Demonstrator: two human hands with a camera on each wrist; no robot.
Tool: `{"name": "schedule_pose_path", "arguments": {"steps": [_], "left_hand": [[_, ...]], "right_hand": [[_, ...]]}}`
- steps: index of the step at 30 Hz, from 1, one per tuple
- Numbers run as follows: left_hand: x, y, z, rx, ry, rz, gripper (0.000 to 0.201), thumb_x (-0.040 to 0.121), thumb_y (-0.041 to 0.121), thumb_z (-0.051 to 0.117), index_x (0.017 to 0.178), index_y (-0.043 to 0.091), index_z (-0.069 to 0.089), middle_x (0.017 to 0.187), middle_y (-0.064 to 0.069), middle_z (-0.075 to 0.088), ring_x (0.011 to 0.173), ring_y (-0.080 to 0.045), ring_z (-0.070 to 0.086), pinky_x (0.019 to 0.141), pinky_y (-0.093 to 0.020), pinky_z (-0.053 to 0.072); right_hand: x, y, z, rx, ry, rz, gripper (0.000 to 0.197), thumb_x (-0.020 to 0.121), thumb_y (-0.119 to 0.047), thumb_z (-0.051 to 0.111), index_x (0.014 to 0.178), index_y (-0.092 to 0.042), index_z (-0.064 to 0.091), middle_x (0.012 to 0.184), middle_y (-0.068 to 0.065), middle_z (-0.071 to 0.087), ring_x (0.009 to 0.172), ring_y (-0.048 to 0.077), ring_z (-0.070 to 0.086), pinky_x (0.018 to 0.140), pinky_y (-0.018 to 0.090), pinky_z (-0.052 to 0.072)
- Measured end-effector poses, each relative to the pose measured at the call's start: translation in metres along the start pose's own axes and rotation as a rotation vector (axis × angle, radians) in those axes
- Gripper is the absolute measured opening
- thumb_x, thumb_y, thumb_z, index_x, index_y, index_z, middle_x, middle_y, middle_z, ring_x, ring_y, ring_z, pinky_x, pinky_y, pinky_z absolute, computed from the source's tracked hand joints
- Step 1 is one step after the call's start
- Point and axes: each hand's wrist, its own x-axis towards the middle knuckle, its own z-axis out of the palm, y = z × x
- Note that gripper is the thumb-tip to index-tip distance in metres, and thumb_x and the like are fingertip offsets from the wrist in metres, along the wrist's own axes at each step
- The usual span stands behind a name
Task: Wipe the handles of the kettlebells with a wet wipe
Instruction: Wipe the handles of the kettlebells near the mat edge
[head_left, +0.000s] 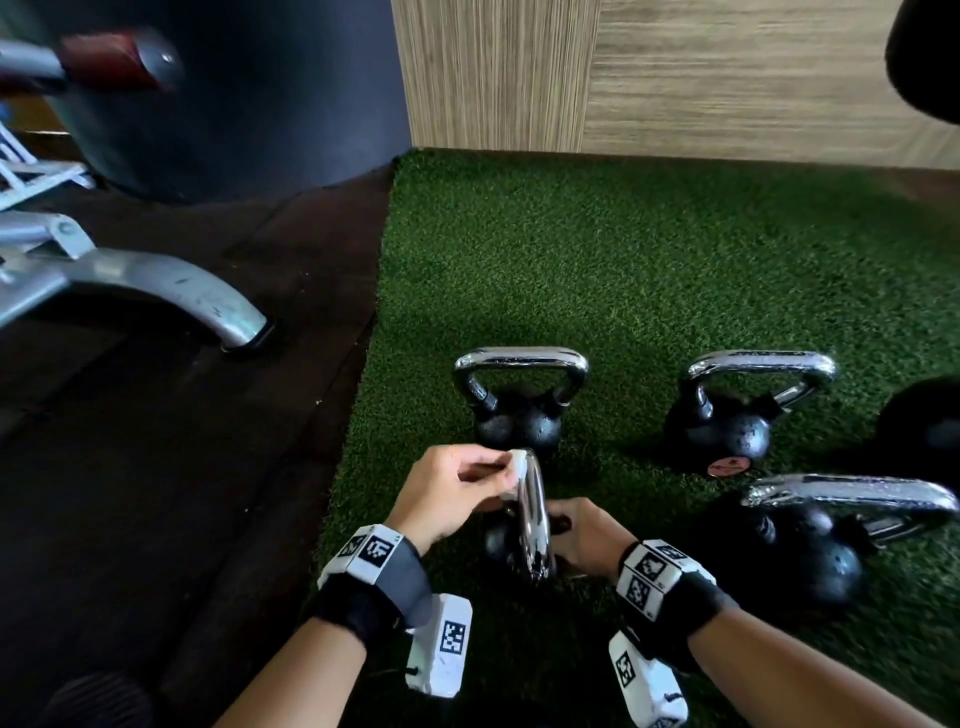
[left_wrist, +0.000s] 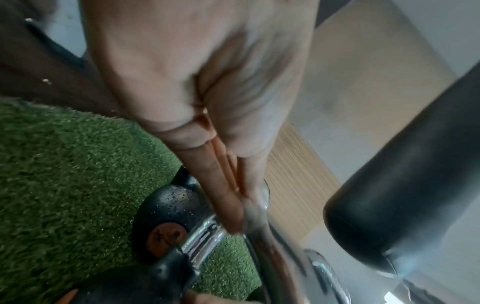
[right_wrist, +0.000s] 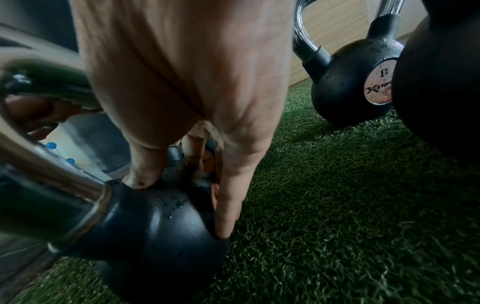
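Left hand (head_left: 457, 488): fingers (head_left: 485, 465) and thumb pinched on a small white wet wipe (head_left: 515, 467), pressed against the top of a chrome handle (head_left: 532, 514). Handle seen edge-on from the head view, rising between the two hands. Right hand (head_left: 582, 530): fingers (right_wrist: 226, 205) spread and curled down over the black ball of the near kettlebell (right_wrist: 155, 226), thumb tip planted by the handle's root, fingertip reaching the ball's lower side close to the turf.

Three more kettlebells on the green turf (head_left: 649, 270): far-left one (head_left: 519, 400) upright just behind the wipe, far-right one (head_left: 732, 415) upright with a round label, and a larger one (head_left: 810, 540) to the right, near the right wrist. Dark rubber floor (head_left: 182, 441) left of the turf, with a grey machine foot (head_left: 171, 291) on it. Wood-look wall panel (head_left: 675, 73) behind.

Wipe hidden in both wrist views; left wrist view blurred at the fingertips. Near kettlebell's ball mostly covered by hands in the head view. Dark round shape cut off at the right edge, not identifiable.
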Motion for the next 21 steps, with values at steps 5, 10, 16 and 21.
{"name": "schedule_pose_path", "arguments": {"steps": [5, 10, 16, 21], "left_hand": [[-0.023, -0.008, 0.000, -0.108, -0.269, -0.182, 0.012, 0.086, 0.003, 0.080, 0.097, 0.001, 0.078, 0.091, -0.014, 0.080, 0.085, -0.022, 0.078, 0.074, -0.032, 0.064], [-0.034, -0.011, 0.000, -0.177, -0.256, -0.193, 0.010, 0.079, 0.006, 0.086, 0.086, 0.007, 0.080, 0.087, -0.015, 0.080, 0.079, -0.019, 0.078, 0.067, -0.024, 0.062], [-0.041, -0.017, 0.003, -0.057, -0.372, -0.173, 0.013, 0.078, 0.005, 0.088, 0.075, 0.016, 0.081, 0.081, -0.009, 0.079, 0.073, -0.016, 0.075, 0.067, -0.025, 0.063], [-0.049, -0.028, 0.010, 0.056, -0.293, -0.181, 0.014, 0.076, 0.009, 0.091, 0.086, 0.011, 0.081, 0.081, -0.007, 0.080, 0.074, -0.018, 0.076, 0.072, -0.031, 0.064]], "right_hand": [[-0.004, 0.002, 0.000, -0.004, -0.007, -0.002, 0.031, 0.087, -0.027, 0.077, 0.117, -0.023, 0.074, 0.092, -0.008, 0.073, 0.081, 0.002, 0.064, 0.080, 0.022, 0.050], [-0.002, 0.004, 0.003, 0.062, 0.010, 0.038, 0.031, 0.082, -0.038, 0.082, 0.110, -0.029, 0.075, 0.074, -0.011, 0.072, 0.059, -0.007, 0.060, 0.059, 0.010, 0.043], [-0.001, 0.006, 0.002, 0.063, -0.007, 0.096, 0.065, 0.058, -0.060, 0.080, 0.118, -0.036, 0.072, 0.089, -0.004, 0.073, 0.073, 0.006, 0.060, 0.068, 0.024, 0.047], [0.002, 0.012, 0.003, 0.078, 0.003, 0.098, 0.064, 0.055, -0.056, 0.079, 0.114, -0.035, 0.074, 0.081, -0.006, 0.075, 0.067, 0.001, 0.064, 0.069, 0.025, 0.053]]}}
